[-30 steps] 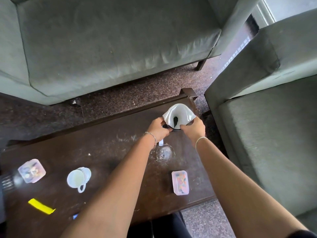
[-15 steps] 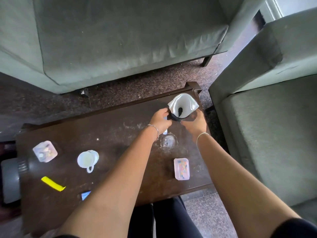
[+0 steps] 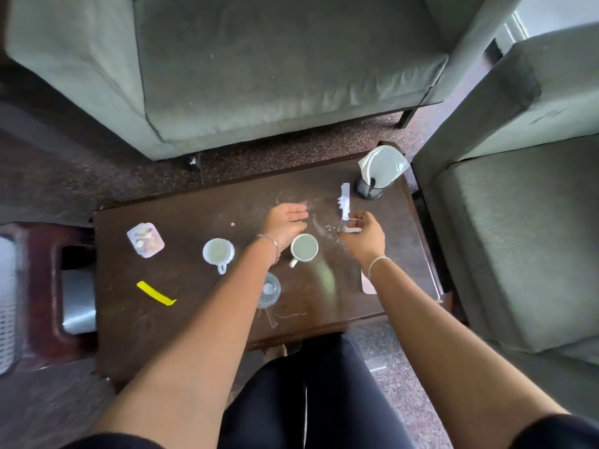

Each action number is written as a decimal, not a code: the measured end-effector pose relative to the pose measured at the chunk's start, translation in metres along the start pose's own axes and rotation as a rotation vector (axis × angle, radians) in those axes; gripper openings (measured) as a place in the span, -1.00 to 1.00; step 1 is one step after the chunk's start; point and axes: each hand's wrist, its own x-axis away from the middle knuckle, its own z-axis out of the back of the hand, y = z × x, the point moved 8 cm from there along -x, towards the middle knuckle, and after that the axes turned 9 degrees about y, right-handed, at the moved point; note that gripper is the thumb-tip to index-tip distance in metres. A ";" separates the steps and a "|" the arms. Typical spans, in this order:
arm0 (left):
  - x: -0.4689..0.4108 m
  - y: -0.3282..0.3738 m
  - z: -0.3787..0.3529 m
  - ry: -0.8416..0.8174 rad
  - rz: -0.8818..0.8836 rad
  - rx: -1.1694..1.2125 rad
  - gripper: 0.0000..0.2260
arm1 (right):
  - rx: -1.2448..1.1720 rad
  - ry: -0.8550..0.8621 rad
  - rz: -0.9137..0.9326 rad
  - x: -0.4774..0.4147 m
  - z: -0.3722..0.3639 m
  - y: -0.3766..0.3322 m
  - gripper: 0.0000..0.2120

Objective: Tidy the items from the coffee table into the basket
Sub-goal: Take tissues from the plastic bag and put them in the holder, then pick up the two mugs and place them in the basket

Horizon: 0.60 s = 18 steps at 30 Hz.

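Observation:
On the dark coffee table [image 3: 201,215], a black holder with white napkins [image 3: 381,171] stands at the far right corner, with no hand on it. My left hand [image 3: 287,222] hovers open over the table's middle, just above a white cup [image 3: 304,248]. My right hand [image 3: 363,236] has its fingers curled at the lower end of a white paper scrap [image 3: 345,199]; something clear seems to sit between the fingers, and whether they grip it is unclear. A white basket [image 3: 6,306] is at the far left edge, blurred.
Also on the table are a second white cup [image 3: 218,252], a pink plastic box [image 3: 145,239], a yellow strip [image 3: 155,293] and a clear glass [image 3: 269,290]. My right forearm half hides another pink box [image 3: 368,283]. Grey sofas stand beyond and to the right.
Both hands have let go of the napkin holder and drawn back toward me over the table. My view has pulled back and shifted left, showing more of the table.

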 end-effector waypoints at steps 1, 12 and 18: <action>0.005 -0.009 0.017 0.022 -0.003 -0.010 -0.63 | 0.003 -0.014 0.009 0.012 -0.007 0.000 -0.66; 0.046 -0.124 0.127 0.150 -0.110 -0.351 -0.62 | 0.165 -0.191 0.104 0.124 -0.102 0.032 -0.57; 0.043 -0.155 0.100 -0.003 -0.262 -0.604 -0.15 | 0.362 -0.317 0.223 0.141 -0.140 0.042 -0.36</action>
